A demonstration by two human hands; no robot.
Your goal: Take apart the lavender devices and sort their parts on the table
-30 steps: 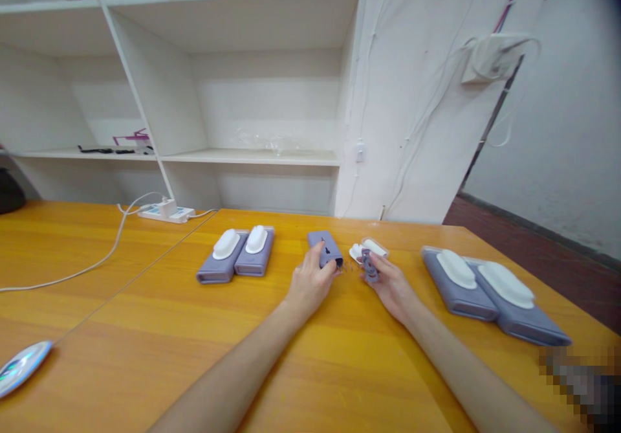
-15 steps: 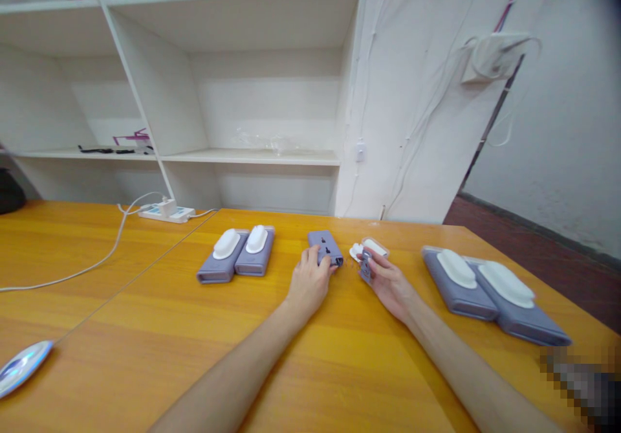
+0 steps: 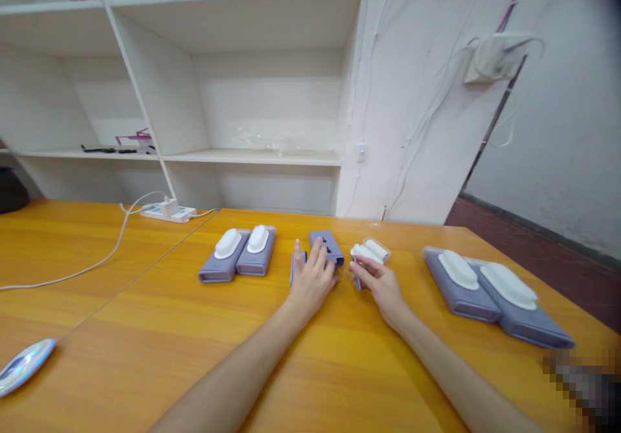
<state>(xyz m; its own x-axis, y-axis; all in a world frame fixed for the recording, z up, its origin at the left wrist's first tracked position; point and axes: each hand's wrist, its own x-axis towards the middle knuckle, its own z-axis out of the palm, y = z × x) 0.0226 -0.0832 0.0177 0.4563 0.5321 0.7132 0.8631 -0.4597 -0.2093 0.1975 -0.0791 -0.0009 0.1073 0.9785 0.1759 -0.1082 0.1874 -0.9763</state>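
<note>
Left hand (image 3: pixel 313 282) lies flat, fingers extended forward; right hand (image 3: pixel 384 285) beside it, fingers apparently curled inward.

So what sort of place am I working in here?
Likely a small workshop or assembly room: identical purple cases laid out on a wooden table, white shelving behind, and a power strip with loose cables.

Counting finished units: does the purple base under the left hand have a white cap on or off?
Off. The purple base under the left hand shows a bare top; white caps lie apart, near the right hand.
</note>
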